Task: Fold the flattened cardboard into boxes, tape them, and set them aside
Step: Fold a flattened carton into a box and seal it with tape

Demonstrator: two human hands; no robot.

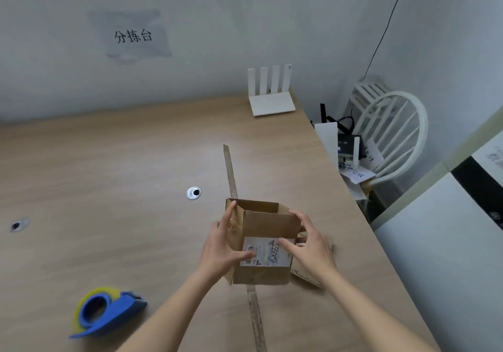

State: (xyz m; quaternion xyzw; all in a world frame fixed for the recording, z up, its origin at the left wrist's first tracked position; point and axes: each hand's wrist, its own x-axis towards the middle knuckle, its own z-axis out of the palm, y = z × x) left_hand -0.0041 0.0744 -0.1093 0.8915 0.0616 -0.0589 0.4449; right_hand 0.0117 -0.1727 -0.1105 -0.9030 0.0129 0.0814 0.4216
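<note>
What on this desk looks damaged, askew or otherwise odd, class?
A worn strip runs down the desk, tilted and frayed, passing under the cardboard box. The box bears an old label with scrawled writing, so it looks reused. A torn cardboard piece lies beside it.

The cardboard box [262, 242] is coloured plain brown, and a white label [266, 252] printed in black and scrawled with dark pen is carried on its near face. The tape dispenser [109, 312] is coloured blue, with a yellow tape roll [89, 296] around it. A pale wood grain is shown on the table [109, 161]. The router [272, 98] and chair [392, 133] are coloured white.
</note>
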